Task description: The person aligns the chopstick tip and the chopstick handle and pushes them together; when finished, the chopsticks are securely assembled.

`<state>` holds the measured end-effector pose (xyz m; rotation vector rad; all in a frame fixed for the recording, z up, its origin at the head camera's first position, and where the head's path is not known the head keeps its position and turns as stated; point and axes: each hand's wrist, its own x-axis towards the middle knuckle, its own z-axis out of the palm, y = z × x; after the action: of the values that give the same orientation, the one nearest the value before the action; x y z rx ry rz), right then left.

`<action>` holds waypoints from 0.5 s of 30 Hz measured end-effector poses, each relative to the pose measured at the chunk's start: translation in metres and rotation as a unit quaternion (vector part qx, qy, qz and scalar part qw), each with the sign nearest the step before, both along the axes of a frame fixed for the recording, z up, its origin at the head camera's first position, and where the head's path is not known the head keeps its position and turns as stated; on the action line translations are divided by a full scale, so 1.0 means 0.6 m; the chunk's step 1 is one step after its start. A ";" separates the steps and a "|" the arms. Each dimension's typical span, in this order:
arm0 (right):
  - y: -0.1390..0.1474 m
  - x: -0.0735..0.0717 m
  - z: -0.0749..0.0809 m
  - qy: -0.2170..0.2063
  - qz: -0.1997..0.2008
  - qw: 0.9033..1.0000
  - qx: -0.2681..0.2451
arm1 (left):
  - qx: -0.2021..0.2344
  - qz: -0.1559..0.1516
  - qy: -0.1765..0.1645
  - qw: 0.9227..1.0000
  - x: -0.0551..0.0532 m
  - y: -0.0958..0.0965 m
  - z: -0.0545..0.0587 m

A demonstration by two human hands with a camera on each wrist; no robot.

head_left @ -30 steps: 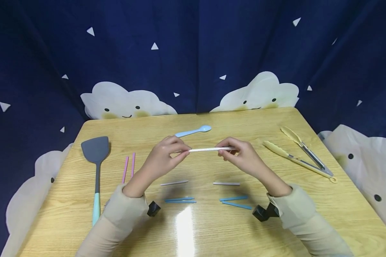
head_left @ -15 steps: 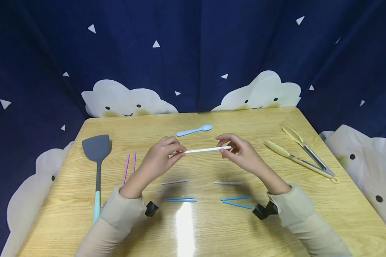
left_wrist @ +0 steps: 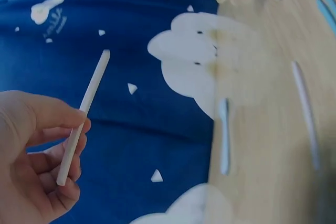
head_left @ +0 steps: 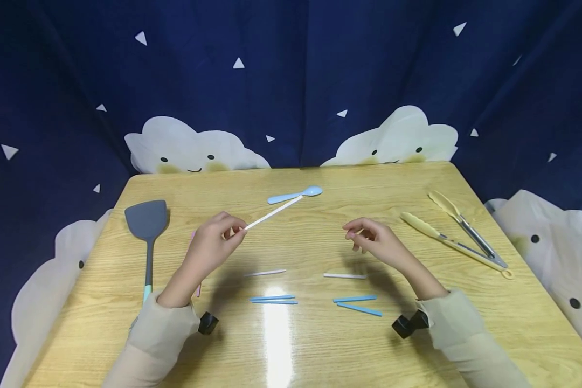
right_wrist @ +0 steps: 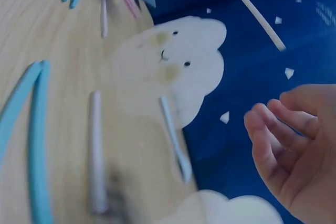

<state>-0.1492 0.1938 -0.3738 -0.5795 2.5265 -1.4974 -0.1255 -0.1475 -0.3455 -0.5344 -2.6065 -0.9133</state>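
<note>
Between thumb and fingers, my left hand (head_left: pixel 212 241) pinches one end of a slim white stick (head_left: pixel 274 212) above the table. The stick slants up to the right, its far end near the light blue spoon (head_left: pixel 291 196) in the head view. Up close, the left wrist view shows the stick (left_wrist: pixel 89 103) as straight and blunt-ended. My right hand (head_left: pixel 375 241) hovers to the right with loosely bent fingers and holds nothing; in the right wrist view its fingers (right_wrist: pixel 265 153) are apart from everything. Below the hands lie two short pale sticks, one on the left (head_left: pixel 267 272) and one on the right (head_left: pixel 344 276).
Blue sticks lie in a left pair (head_left: pixel 273 300) and a right pair (head_left: pixel 359 304) on the wooden table (head_left: pixel 330 345). A grey turner (head_left: pixel 146 218) lies at the left, spread yellow tongs (head_left: pixel 458 237) at the right. My left arm mostly covers the pink sticks (head_left: pixel 198 290).
My right hand has let go of the white stick and drawn slightly right. My left hand has carried the stick left and nearer, and its free end now points up toward the spoon.
</note>
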 end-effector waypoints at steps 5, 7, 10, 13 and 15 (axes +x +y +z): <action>0.022 -0.002 -0.030 -0.043 0.002 0.999 0.012 | 0.024 0.048 -0.047 0.997 0.003 -0.027 -0.021; 0.028 -0.003 -0.041 -0.053 0.000 0.998 0.024 | 0.040 0.066 -0.069 0.995 0.002 -0.036 -0.028; 0.035 -0.002 -0.054 -0.060 0.001 0.997 0.040 | 0.053 0.095 -0.099 0.989 0.001 -0.046 -0.035; 0.039 -0.001 -0.064 -0.061 0.004 0.997 0.053 | 0.053 0.124 -0.127 0.983 0.001 -0.054 -0.042; 0.041 0.000 -0.069 -0.060 0.008 0.997 0.057 | 0.049 0.148 -0.146 0.977 0.001 -0.058 -0.048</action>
<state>-0.1493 0.2184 -0.4150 -0.4761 2.4894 -1.3305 -0.1246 -0.1826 -0.3740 0.0207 -2.7733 -1.0791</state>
